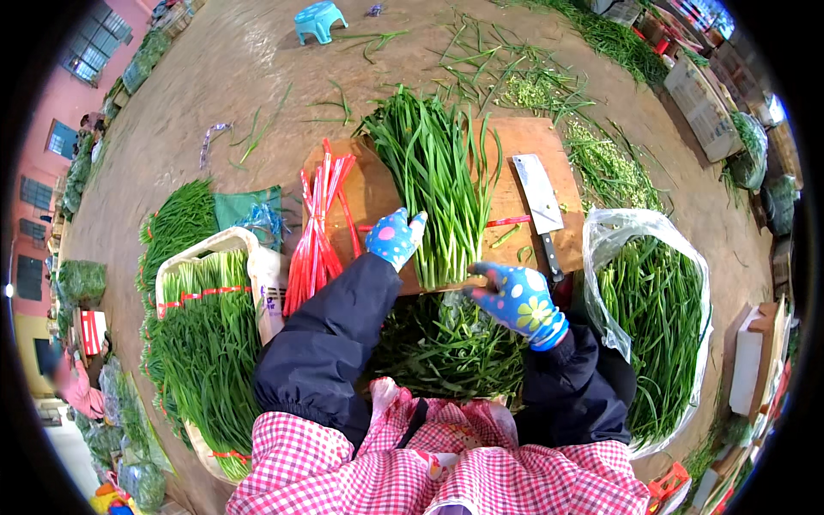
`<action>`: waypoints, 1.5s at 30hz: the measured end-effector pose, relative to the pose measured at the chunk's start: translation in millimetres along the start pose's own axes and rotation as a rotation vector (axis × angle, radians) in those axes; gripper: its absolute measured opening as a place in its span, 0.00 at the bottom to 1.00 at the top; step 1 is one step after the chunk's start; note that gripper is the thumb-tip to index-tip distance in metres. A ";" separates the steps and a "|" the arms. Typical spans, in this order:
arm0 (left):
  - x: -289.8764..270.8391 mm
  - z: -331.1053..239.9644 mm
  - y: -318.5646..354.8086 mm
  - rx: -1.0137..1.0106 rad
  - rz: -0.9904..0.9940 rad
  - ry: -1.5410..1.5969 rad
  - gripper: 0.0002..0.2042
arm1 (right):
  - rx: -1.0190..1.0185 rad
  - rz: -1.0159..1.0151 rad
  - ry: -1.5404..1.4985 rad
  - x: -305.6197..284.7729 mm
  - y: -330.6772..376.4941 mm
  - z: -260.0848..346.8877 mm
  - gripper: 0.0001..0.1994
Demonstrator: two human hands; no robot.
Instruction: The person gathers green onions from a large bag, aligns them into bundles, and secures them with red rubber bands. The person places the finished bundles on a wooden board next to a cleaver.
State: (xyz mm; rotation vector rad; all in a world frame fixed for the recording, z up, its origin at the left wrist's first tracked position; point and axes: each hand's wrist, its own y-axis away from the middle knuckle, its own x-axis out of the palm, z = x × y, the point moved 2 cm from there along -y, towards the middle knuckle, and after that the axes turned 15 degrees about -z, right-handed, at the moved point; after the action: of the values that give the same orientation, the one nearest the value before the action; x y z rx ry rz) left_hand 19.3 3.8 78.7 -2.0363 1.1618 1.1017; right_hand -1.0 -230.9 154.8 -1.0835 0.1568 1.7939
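a big bunch of long, flat green leaves with pale stems (438,180) lies on the flat brown wooden board (532,142). its leafy tips poke out past the far edge of the board, and its pale ends are at the near edge. the left hand, in a blue glove with colored dots (396,236), is on the left part of the board and touches the left side of the bunch. it is too hard to tell if this hand is clamped on the stems. the right hand, in a blue glove with dots and a yellow flower (515,296), is at the near edge of the board, by the pale ends. its thumb and fingers are apart. the two hands are apart too, one on each side of the bunch.

a thin red strip (509,221) shows on the board on both sides of the bunch. a pile of long red and white ribbons (316,232) rests at the left end of the board. a wide silver knife with a black handle (541,206) lies on the right part of the board. right of the board is a clear plastic bag (699,300) full of green leaves. far past the board stands a small blue plastic stool (318,19).
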 end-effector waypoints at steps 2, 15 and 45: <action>-1.9 -7.6 -0.6 -0.038 0.083 -0.007 0.27 | -0.088 -0.309 0.074 9.8 -19.2 11.1 0.10; 7.5 -5.2 4.1 0.084 -0.280 -0.007 0.19 | 0.184 -0.176 0.256 84.3 -38.3 -44.8 0.14; 43.0 -28.9 -5.9 0.886 -0.128 0.353 0.23 | -0.349 -0.215 -0.033 45.7 -192.7 -54.0 0.13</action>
State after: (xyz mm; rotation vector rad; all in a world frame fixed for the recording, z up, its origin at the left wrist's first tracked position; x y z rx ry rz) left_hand 48.1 -33.9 57.3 -1.5634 1.3365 0.0811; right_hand 179.5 -133.2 156.8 -1.2610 -0.2934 1.6784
